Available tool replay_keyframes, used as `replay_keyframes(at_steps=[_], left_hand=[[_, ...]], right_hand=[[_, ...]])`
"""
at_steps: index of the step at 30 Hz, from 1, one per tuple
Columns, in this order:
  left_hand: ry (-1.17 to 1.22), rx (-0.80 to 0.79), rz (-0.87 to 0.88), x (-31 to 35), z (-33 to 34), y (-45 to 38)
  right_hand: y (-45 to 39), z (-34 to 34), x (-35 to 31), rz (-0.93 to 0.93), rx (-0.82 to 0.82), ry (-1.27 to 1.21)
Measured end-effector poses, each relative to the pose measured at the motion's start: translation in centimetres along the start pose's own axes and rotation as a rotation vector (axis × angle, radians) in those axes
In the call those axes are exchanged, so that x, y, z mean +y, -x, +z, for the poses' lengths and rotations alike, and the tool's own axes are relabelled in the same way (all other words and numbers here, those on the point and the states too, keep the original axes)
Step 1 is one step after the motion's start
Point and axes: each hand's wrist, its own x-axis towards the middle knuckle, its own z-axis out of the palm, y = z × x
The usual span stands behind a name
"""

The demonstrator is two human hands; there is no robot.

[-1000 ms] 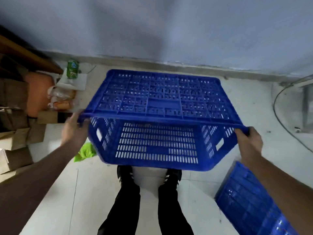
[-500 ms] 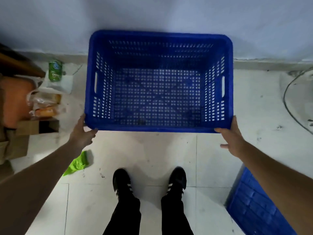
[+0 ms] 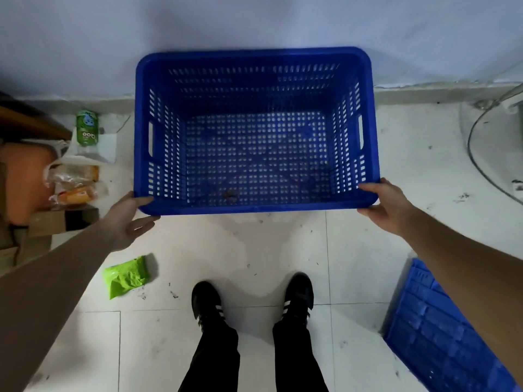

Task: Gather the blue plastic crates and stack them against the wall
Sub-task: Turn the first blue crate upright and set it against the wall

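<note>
- We look down on a white tiled floor point(image 3: 254, 250), scuffed and speckled with dirt, with dark joints between the tiles.
- A pale wall point(image 3: 254, 21) runs across the top of the view, with a grey skirting strip point(image 3: 424, 93) where it meets the floor.
- The crate point(image 3: 256, 205) sits upright with its open top toward us and its far side at the wall (whether it touches the wall, we cannot tell). Its sides and bottom are perforated, with a handle slot in each short side; a bit of brown debris lies on its bottom near the front.
- Our left hand point(image 3: 124, 219) is at the near left corner: the thumb lies on the rim, the other fingers are spread loose below, closed on nothing.
- Our right hand point(image 3: 387, 205) is at the near right corner, thumb over the rim and fingers curled under it, gripping the crate.
- A second crate point(image 3: 441, 335) lies at lower right, tilted, partly cut off by the frame and by our right forearm.
- Left of the crate, near the wall, stands a green can point(image 3: 87, 127) on white paper; nearer to us are clear bags point(image 3: 75, 182) of food.
- At the far left edge we see an orange shape point(image 3: 25, 176) and cardboard point(image 3: 48, 222), partly out of frame.
- A crumpled green wrapper point(image 3: 127, 275) lies on the floor between our left arm and our shoes point(image 3: 208, 304), which are black with white stripes.
- A thin cable point(image 3: 478, 154) curves over the floor at the right, well apart from the crate.
</note>
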Motion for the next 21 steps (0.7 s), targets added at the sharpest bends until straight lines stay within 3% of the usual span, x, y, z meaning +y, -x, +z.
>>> replay_keyframes(at_steps=[5,9,11,14,17,21], left_hand=[[-0.085,0.054,-0.015,-0.2,0.8,1.0],[-0.4,0.118,0.088,1.5,3.7,4.1],[-0.564,0.074,0.201,3.5,5.6,6.3],[-1.048,-0.041,0.446,6.7,8.4,9.3],[-1.456,-0.183,0.605,9.2,12.3,11.8],[-1.654,-0.278,0.781,11.4,18.2,15.3]], right_hand=[[1.4,0.5,0.7,-0.02,0.007,0.097],[4.3,2.2,-1.4,-0.194,0.165,0.536],[6.9,2.7,-3.3,-0.369,0.064,0.892],[10.8,2.8,-5.6,-0.489,-0.195,1.225],[13.4,1.8,-6.8,-0.481,-0.181,1.244],[16.1,-1.6,-6.2,-0.414,-0.055,1.118]])
